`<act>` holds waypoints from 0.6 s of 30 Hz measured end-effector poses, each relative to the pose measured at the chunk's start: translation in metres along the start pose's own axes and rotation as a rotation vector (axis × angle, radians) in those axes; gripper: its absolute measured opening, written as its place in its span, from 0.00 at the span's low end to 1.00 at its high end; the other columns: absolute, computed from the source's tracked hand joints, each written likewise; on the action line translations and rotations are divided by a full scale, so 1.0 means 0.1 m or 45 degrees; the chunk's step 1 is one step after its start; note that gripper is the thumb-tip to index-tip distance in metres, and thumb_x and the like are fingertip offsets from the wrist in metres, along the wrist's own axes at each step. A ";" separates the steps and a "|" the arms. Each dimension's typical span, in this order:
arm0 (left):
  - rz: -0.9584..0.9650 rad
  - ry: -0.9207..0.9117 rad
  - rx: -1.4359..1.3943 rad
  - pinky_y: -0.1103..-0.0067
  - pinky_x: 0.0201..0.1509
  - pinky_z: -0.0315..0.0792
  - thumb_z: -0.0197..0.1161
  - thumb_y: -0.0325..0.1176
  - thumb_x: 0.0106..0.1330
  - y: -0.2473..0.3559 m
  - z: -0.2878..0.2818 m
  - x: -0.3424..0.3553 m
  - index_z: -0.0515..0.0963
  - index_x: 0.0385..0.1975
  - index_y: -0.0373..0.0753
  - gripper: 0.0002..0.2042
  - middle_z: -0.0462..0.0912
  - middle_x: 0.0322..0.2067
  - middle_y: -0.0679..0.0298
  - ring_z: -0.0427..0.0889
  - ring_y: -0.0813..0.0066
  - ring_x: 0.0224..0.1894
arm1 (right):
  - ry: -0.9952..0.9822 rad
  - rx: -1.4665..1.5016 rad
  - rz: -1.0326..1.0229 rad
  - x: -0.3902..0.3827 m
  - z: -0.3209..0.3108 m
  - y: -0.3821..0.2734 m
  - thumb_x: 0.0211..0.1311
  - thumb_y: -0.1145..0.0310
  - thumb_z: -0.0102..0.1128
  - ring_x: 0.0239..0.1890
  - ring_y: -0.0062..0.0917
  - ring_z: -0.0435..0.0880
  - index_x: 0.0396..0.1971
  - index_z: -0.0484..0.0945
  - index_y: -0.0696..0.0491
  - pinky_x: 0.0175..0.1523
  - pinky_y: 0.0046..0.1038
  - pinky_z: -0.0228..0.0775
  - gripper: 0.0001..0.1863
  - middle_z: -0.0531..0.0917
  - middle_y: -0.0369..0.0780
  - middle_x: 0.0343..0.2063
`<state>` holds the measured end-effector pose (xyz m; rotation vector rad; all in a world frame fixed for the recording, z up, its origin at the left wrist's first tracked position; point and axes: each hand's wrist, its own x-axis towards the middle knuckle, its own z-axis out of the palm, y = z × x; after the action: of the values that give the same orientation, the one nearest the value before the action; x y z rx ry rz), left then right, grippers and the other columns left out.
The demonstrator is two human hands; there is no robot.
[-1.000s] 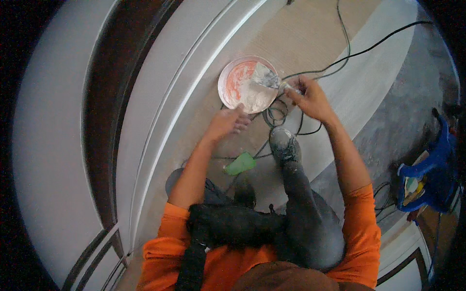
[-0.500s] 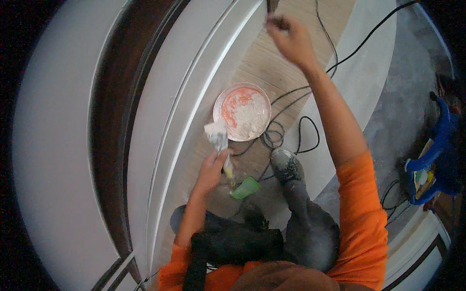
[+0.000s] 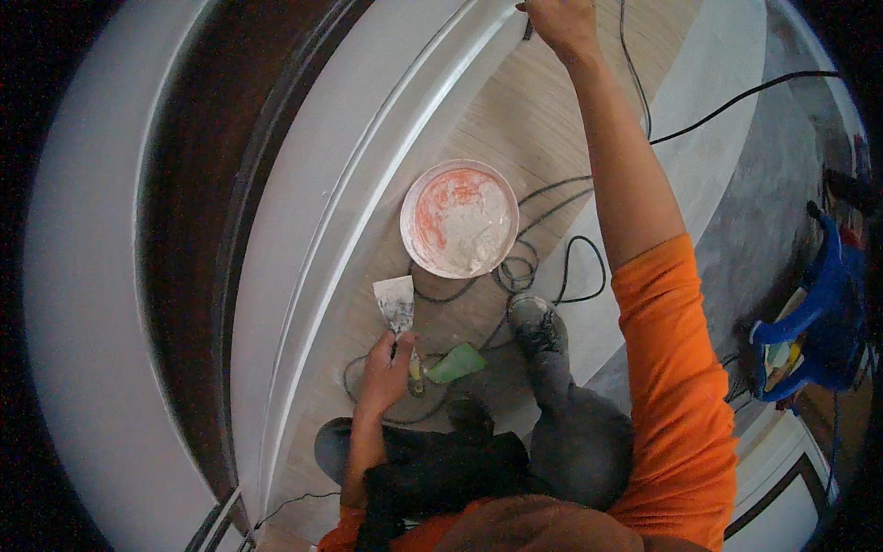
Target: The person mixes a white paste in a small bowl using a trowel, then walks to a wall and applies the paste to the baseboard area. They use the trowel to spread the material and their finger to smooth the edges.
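Observation:
My left hand (image 3: 386, 368) grips a putty knife (image 3: 395, 299) whose wide metal blade has white and grey smears. A round white pan (image 3: 460, 216), holding pale paste over orange stains, sits on the wood-look floor above the knife. Far up at the top edge, my right hand (image 3: 561, 23) is beside the white trim (image 3: 441, 64), its partly visible fingers curled; what they hold is unclear. A small green piece (image 3: 455, 363) lies near my left hand.
Black cables (image 3: 589, 294) loop around the pan and my shoe (image 3: 538, 327). A white-and-dark curved panel (image 3: 120, 276) runs along the left. A pale strip (image 3: 690, 166) crosses the floor. At right stands a blue tool carrier (image 3: 819, 313) with assorted items.
The putty knife went from my right hand at the pan to my left hand lower down. My right hand has reached up to the top edge beside the trim.

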<state>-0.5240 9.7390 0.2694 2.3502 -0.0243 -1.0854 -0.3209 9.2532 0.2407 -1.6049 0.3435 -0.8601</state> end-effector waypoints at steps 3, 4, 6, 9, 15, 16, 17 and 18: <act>0.004 -0.031 -0.044 0.70 0.53 0.73 0.54 0.45 0.79 0.03 -0.02 0.02 0.81 0.48 0.34 0.18 0.85 0.38 0.54 0.82 0.63 0.43 | 0.047 -0.318 -0.175 0.05 0.01 0.12 0.58 0.79 0.56 0.43 0.32 0.86 0.72 0.53 0.60 0.47 0.29 0.80 0.40 0.78 0.54 0.62; 0.017 -0.025 -0.038 0.69 0.53 0.73 0.54 0.45 0.79 -0.01 -0.01 0.01 0.81 0.48 0.34 0.18 0.85 0.38 0.53 0.82 0.63 0.43 | 0.075 -0.403 -0.300 0.05 0.02 0.15 0.58 0.80 0.54 0.44 0.36 0.86 0.71 0.53 0.59 0.48 0.32 0.79 0.39 0.78 0.55 0.61; 0.017 -0.041 -0.027 0.69 0.53 0.73 0.54 0.45 0.79 -0.01 -0.02 0.02 0.81 0.48 0.34 0.18 0.85 0.39 0.53 0.83 0.61 0.43 | 0.129 -0.577 -0.546 0.06 0.03 0.22 0.57 0.81 0.52 0.47 0.44 0.86 0.71 0.54 0.58 0.52 0.37 0.78 0.38 0.80 0.57 0.58; -0.010 -0.075 0.001 0.69 0.53 0.73 0.54 0.45 0.79 0.01 -0.03 0.03 0.80 0.49 0.35 0.18 0.86 0.40 0.51 0.83 0.59 0.44 | 0.110 -0.679 -0.652 0.00 0.03 0.23 0.56 0.82 0.50 0.48 0.55 0.83 0.70 0.56 0.55 0.52 0.46 0.77 0.38 0.80 0.59 0.55; -0.037 -0.020 0.173 0.67 0.55 0.73 0.54 0.46 0.78 0.06 -0.01 0.02 0.79 0.51 0.34 0.19 0.85 0.43 0.48 0.83 0.55 0.46 | 0.009 -0.952 -0.334 -0.05 0.02 0.09 0.56 0.80 0.49 0.43 0.56 0.83 0.70 0.57 0.50 0.48 0.52 0.76 0.38 0.82 0.58 0.47; -0.035 -0.030 0.169 0.67 0.55 0.73 0.54 0.46 0.78 0.06 -0.02 0.03 0.79 0.51 0.34 0.19 0.85 0.43 0.48 0.83 0.55 0.46 | -0.008 -0.948 -0.312 -0.04 0.03 0.08 0.56 0.79 0.49 0.43 0.56 0.84 0.70 0.57 0.51 0.48 0.52 0.76 0.38 0.82 0.58 0.47; -0.033 -0.041 0.165 0.67 0.55 0.73 0.54 0.46 0.78 0.06 -0.03 0.03 0.79 0.51 0.34 0.19 0.85 0.43 0.47 0.83 0.55 0.46 | -0.024 -0.943 -0.290 -0.03 0.03 0.08 0.56 0.79 0.49 0.42 0.55 0.84 0.70 0.57 0.51 0.48 0.51 0.77 0.37 0.82 0.57 0.47; -0.014 -0.043 0.145 0.67 0.54 0.73 0.54 0.46 0.78 0.05 -0.02 0.04 0.79 0.50 0.33 0.19 0.85 0.43 0.47 0.83 0.54 0.46 | -0.040 -0.940 -0.269 -0.02 0.03 0.07 0.56 0.79 0.49 0.42 0.55 0.84 0.70 0.56 0.52 0.48 0.51 0.77 0.37 0.82 0.57 0.47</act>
<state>-0.5187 9.7351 0.2704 2.4347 -0.0881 -1.1572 -0.3185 9.2549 0.2332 -2.3676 0.5125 -0.9211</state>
